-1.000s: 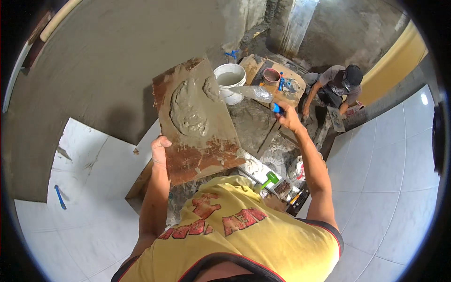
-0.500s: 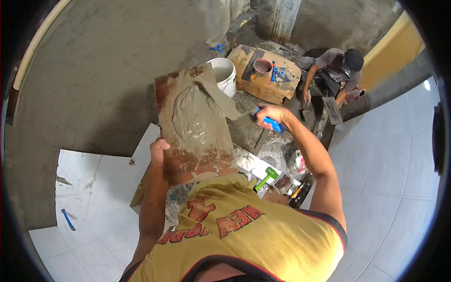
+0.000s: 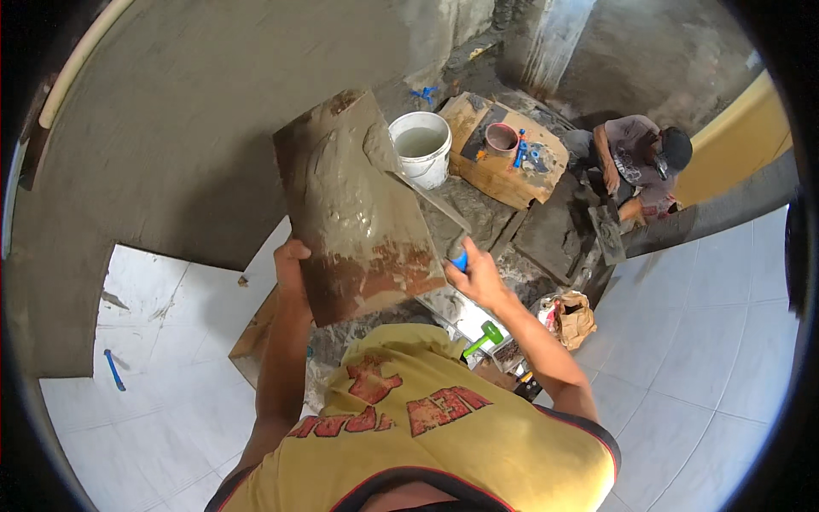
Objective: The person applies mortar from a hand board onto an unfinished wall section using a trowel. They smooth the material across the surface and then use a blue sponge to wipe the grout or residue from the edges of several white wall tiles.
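Watching remotely, I've got the left hand [image 3: 291,261] pinching the left edge of a board [image 3: 375,277] heaped with mortar [image 3: 341,186], left of the white bucket [image 3: 432,169], right hand [image 3: 479,277] wrapped round a blue-handled trowel [image 3: 445,211] at the board's right edge.

Two bare hands are raised in front of the person's body, roughly level and well apart. The left hand [image 3: 292,264] grips with its left thumb [image 3: 298,250] on top, pointing toward the right hand [image 3: 479,275]; its other fingers are mostly hidden. The left forearm [image 3: 281,367] drops nearly straight below it. The right hand curls closed, its right forearm [image 3: 546,348] slanting down and outward.
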{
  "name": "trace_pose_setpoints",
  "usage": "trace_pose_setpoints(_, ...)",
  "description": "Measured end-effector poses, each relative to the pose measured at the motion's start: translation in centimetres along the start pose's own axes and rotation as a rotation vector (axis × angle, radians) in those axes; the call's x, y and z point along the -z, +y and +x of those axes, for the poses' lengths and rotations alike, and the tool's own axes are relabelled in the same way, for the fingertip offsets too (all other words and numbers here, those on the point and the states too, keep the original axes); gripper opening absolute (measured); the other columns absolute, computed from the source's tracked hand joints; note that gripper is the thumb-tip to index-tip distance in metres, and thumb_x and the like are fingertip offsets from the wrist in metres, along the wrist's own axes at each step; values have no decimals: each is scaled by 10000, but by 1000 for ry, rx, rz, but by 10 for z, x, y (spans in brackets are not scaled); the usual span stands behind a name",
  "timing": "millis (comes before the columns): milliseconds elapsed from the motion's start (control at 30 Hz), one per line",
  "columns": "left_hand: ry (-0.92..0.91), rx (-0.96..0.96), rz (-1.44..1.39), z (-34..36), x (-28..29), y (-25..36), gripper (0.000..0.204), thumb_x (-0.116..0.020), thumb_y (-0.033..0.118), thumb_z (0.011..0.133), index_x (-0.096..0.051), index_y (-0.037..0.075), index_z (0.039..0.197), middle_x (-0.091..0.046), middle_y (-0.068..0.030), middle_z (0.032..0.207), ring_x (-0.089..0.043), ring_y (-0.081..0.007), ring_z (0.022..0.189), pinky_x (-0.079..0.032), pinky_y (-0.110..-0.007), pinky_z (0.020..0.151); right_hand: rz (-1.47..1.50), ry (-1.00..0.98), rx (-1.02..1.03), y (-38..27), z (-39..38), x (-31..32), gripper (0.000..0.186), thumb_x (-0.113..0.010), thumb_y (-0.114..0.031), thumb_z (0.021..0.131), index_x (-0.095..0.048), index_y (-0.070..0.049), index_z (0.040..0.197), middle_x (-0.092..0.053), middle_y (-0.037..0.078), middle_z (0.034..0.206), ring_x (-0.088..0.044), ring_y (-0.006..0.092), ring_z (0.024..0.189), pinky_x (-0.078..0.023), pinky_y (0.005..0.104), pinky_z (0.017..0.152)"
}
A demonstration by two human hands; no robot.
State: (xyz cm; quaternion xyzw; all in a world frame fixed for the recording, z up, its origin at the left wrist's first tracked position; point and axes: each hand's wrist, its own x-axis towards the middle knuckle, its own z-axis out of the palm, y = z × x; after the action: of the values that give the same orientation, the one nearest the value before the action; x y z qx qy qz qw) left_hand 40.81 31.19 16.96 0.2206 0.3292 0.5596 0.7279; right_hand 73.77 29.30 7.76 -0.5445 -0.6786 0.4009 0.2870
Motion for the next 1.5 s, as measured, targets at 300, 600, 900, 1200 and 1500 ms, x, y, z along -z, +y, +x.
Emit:
trace_pose_setpoints(300,170,-160,52,-20,37,-26,679,-568,119,608,-535,-105,1248,-648,-149,1065,-664,-278,873,-564,-387,845,-585,14,357,-89,55,79,301,-677,-221,808,-519,-40,989,-661,228,797,-659,424,751,-520,511,640)
trace_pose_setpoints(600,200,-132,28,-48,57,3,749,-507,72,572,-520,-20,1316,-621,-158,1171,-626,-294,1052,-523,-408,959,-942,-48,529,-129,11,116,364,-744,-208,733,-570,-34,1002,-661,193,819,-665,383,727,-527,469,643)
trace_pose_setpoints(900,194,-314,-65,-122,72,-4,836,-454,-19,639,-375,37,1470,-557,-153,1317,-573,-298,1187,-493,-410,990,-507,-123,534,-185,66,33,266,-659,-187,808,-555,6,959,-621,225,731,-645,379,659,-504,445,583)
trace_pose_setpoints(1200,166,-432,-359,-161,130,-35,699,-443,-52,731,-414,30,1424,-564,-158,1331,-571,-324,1203,-476,-480,1024,-36,-754,44,-209,35,-19,154,-620,-111,885,-564,0,976,-621,46,734,-571,96,581,-463,270,540)
trace_pose_setpoints(1500,250,-639,-438,-221,129,11,632,-470,-10,705,-491,-28,1336,-592,-164,1274,-595,-324,1152,-495,-458,983,-739,-539,540,-204,29,-41,467,-693,-392,800,-604,-46,1102,-654,254,783,-638,474,804,-492,520,721)
